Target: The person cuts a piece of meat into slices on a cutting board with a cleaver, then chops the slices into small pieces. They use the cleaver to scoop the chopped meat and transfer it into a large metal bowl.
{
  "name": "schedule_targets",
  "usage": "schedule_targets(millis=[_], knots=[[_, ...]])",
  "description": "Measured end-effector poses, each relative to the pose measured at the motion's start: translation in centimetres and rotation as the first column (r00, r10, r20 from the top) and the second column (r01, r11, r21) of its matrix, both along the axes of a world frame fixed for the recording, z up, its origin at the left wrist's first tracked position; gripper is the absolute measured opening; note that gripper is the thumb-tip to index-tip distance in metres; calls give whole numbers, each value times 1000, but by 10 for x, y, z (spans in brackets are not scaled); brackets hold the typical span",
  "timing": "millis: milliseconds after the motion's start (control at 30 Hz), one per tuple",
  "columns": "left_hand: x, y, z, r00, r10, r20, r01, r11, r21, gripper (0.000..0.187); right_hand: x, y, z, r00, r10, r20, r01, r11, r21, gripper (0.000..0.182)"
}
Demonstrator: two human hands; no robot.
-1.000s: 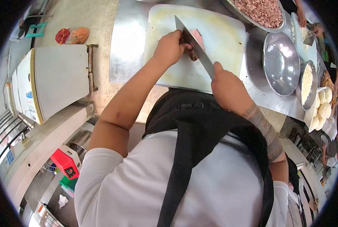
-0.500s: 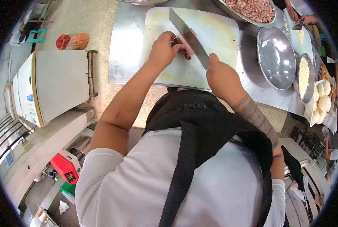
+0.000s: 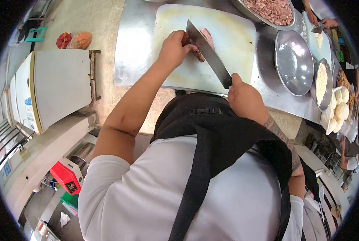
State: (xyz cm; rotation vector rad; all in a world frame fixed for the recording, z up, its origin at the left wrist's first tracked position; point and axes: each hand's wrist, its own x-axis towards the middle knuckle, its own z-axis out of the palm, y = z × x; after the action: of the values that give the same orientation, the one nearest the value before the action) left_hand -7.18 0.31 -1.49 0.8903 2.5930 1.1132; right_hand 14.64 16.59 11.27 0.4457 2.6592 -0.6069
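Observation:
On a white cutting board point(image 3: 231, 52), my left hand point(image 3: 174, 50) grips a dark-crusted piece of meat point(image 3: 199, 56) with curled fingers. My right hand point(image 3: 246, 98) is closed around the handle of a large kitchen knife point(image 3: 209, 54). Its wide blade slants across the board from upper left to lower right, right beside my left fingertips and overlapping the meat in this view. A pink strip of meat point(image 3: 208, 37) lies on the far side of the blade, to its right. The blade hides part of the meat.
A basin of diced meat point(image 3: 270, 11) stands at the upper right of the metal table point(image 3: 133, 44). Nearby are a bare metal bowl point(image 3: 294, 62), a bowl of pale chopped food point(image 3: 321, 84) and a tray of pale round pieces point(image 3: 339, 110). Another person's hands point(image 3: 328, 23) work at the far right.
My right hand has drawn the knife down and slightly right, closer to my body. The pink strip now shows more on the blade's right side. My left hand has barely moved.

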Motion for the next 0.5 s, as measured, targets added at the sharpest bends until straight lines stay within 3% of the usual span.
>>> schedule_targets(millis=[267, 500], knots=[[0, 7, -4, 995, 50, 89, -50, 999, 3, 42, -21, -1, -5, 999, 34, 2, -33, 998, -55, 19], [-3, 6, 0, 997, 28, 68, -27, 999, -20, 38, -45, 0, -11, 998, 59, -39, -63, 991, -119, 24]])
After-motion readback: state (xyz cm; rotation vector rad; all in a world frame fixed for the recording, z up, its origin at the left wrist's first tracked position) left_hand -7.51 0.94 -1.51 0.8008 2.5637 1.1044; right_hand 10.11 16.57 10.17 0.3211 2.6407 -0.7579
